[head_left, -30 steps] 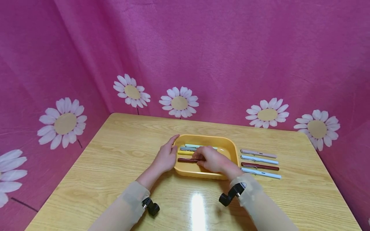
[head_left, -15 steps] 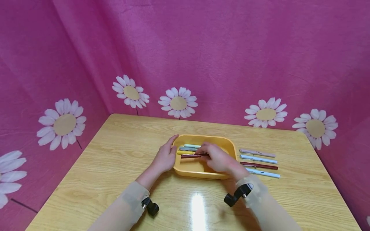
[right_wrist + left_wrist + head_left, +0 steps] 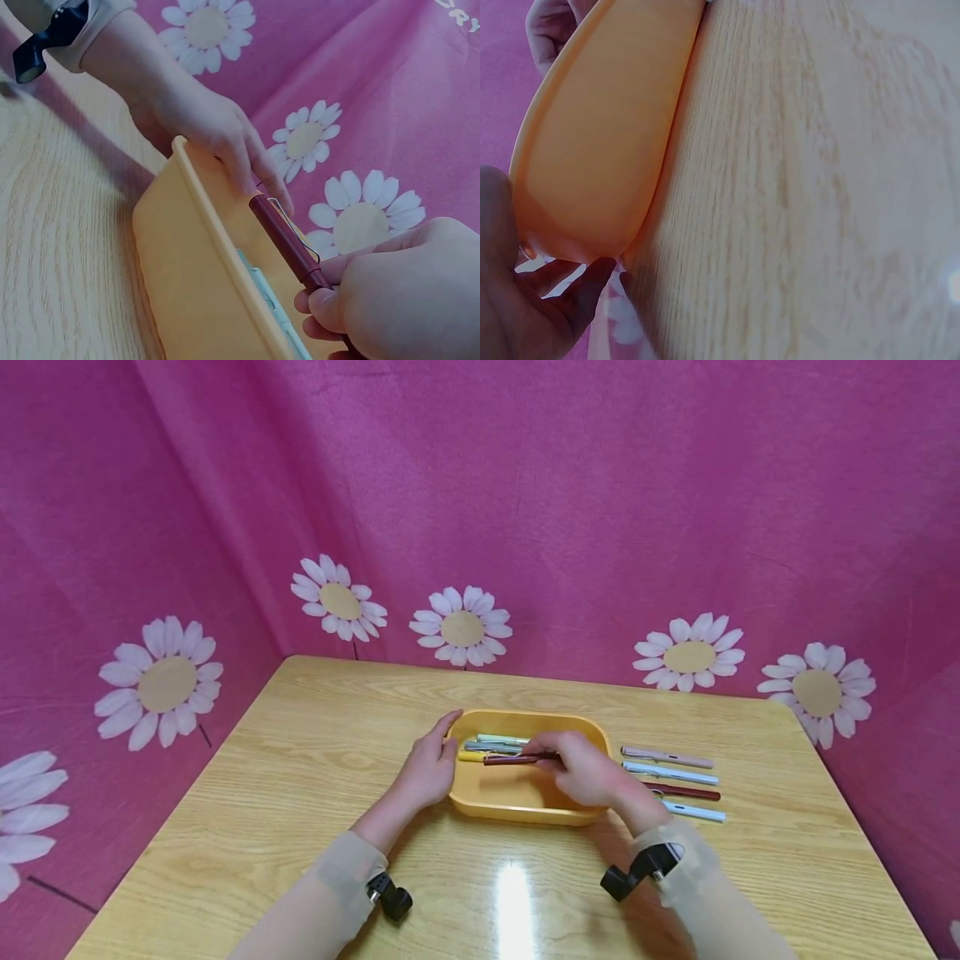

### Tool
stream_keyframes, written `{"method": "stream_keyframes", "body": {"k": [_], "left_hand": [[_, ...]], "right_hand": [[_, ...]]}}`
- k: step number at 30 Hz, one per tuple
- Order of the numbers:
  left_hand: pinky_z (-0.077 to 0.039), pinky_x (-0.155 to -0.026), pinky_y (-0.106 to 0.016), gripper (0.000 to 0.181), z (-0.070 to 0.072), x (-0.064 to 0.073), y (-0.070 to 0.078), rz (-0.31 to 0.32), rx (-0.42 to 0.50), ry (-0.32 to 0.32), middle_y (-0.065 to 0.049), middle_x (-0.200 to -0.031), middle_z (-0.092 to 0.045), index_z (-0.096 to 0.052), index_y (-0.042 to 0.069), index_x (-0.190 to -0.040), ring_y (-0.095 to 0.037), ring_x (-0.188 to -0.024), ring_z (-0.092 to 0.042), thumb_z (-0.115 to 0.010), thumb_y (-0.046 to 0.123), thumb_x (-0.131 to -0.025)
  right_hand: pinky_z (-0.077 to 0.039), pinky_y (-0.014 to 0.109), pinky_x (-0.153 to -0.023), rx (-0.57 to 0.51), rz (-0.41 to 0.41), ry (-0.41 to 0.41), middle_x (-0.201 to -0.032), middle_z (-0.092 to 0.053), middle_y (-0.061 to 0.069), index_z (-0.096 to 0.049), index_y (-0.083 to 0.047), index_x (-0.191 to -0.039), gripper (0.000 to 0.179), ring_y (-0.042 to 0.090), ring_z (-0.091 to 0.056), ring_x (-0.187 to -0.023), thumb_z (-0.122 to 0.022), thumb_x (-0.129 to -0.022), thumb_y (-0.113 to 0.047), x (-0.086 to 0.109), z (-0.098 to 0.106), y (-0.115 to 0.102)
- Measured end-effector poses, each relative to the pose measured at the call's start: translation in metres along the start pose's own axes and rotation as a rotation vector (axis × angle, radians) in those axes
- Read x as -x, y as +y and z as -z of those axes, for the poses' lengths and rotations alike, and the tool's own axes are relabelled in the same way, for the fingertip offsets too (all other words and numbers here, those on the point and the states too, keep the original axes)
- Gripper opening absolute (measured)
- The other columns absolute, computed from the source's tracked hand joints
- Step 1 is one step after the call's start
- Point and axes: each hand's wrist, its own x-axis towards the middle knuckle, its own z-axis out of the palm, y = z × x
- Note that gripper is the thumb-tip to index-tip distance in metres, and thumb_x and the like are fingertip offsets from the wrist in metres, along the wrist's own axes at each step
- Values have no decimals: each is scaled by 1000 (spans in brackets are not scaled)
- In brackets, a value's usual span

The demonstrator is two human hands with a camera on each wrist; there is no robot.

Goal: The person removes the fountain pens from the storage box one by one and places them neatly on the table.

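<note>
My right hand (image 3: pixel 585 770) pinches a dark red pen (image 3: pixel 508 760) between thumb and fingers, above the inside of a yellow-orange plastic tray (image 3: pixel 495 812). In the right wrist view the capped end of that pen (image 3: pixel 285 236), with its wire clip, points away from the hand. My left hand (image 3: pixel 427 772) grips the tray's left end, fingers and thumb about its wall. Inside, toward the back, lie a pale green pen (image 3: pixel 498 739), a grey pen (image 3: pixel 483 747) and a yellow pen (image 3: pixel 471 757). Their right ends are partly hidden by my right hand.
Right of the tray, a lilac pen (image 3: pixel 667 757), a light blue pen (image 3: pixel 675 774), another dark red pen (image 3: pixel 690 792) and a second light blue pen (image 3: pixel 697 812) lie in a row on the wooden table (image 3: pixel 337 718). Behind hangs a pink flowered cloth (image 3: pixel 562 527).
My right hand has raised the dark red pen off the tray's floor and carried it to the right and a little toward the back. My left hand has stayed at the tray's left end.
</note>
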Motion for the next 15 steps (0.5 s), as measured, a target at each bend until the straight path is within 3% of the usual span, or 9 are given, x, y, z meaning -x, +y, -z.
{"method": "stream_keyframes", "body": {"k": [15], "left_hand": [[-50,-106,-53,51,-1,0,-2,-14,-3,12,-25,-147,-58,-39,14,-164,-33,-123,-64,-41,12,-113]], "right_hand": [[-57,38,-84,-62,-22,10,-108,-73,7,-76,-7,-120,26,17,-63,-94,-64,-101,6,19,15,-5]]}}
